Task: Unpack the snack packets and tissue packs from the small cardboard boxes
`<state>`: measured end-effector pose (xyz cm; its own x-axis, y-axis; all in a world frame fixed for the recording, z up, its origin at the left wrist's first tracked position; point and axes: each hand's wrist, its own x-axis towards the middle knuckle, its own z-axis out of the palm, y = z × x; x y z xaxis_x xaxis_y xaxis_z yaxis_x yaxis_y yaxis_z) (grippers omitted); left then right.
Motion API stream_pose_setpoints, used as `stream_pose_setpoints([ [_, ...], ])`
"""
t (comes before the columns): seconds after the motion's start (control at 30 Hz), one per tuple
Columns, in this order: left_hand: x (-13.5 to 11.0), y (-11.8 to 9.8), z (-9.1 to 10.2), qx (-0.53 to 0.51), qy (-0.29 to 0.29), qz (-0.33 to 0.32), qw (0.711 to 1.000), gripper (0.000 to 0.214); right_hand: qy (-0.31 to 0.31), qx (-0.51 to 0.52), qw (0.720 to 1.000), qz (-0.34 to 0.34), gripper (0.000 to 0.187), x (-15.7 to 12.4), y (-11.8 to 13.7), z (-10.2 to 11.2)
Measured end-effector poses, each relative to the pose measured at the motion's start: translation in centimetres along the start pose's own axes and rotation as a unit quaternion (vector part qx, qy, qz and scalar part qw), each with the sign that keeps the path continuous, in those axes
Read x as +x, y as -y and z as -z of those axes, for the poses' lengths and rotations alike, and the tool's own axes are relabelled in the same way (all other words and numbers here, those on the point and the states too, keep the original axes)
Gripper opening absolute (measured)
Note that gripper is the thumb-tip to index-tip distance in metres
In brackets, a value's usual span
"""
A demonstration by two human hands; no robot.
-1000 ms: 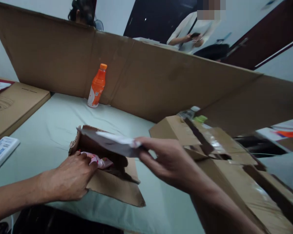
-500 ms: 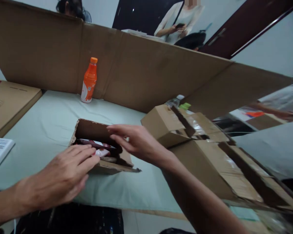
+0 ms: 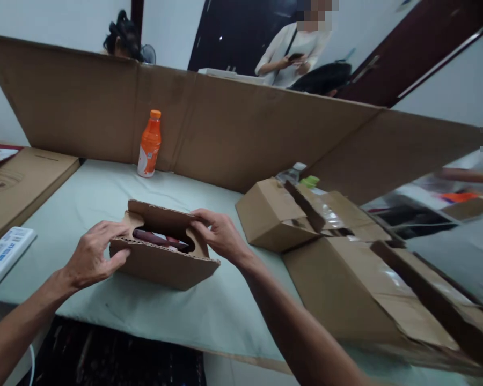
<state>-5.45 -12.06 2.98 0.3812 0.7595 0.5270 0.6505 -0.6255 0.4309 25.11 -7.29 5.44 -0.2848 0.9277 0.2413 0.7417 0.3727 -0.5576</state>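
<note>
A small cardboard box [image 3: 161, 271] sits on the pale green cloth with its short end flaps folded inward and its long front and back flaps up. Between the end flaps, dark and red-and-white packages [image 3: 161, 239] show inside, partly hidden. My left hand [image 3: 96, 252] grips the left end, fingers over the end flap and thumb against the front wall. At the other end, my right hand [image 3: 219, 233] holds the box by its back right corner, fingertips at the back flap and the right end flap.
An orange bottle [image 3: 149, 145] stands by the tall cardboard partition [image 3: 233, 128]. Larger cardboard boxes [image 3: 330, 289] with bottles crowd the right. To the left lie a white power strip [image 3: 10, 254] and a flat carton [image 3: 32, 182]. People are beyond the partition.
The box's end flaps have been folded inward over the packages. My left hand moved from the opening to the left end, and my right hand now holds the right end.
</note>
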Motion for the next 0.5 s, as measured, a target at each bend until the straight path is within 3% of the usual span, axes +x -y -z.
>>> stream_pose_setpoints([
  [0.23,0.1,0.0,0.0,-0.003,-0.026,0.066,0.998,0.057,0.079,0.056,0.992,0.087,0.056,-4.7,-1.1,1.1],
  [0.37,0.6,0.5,-0.5,-0.025,0.047,0.070,0.996,0.040,0.108,0.036,0.985,0.129,0.068,-7.0,-2.5,0.4],
  [0.5,1.4,1.4,-0.7,-0.061,0.091,0.075,0.991,0.035,0.072,0.008,0.988,0.136,0.079,-7.1,-3.0,-0.8],
])
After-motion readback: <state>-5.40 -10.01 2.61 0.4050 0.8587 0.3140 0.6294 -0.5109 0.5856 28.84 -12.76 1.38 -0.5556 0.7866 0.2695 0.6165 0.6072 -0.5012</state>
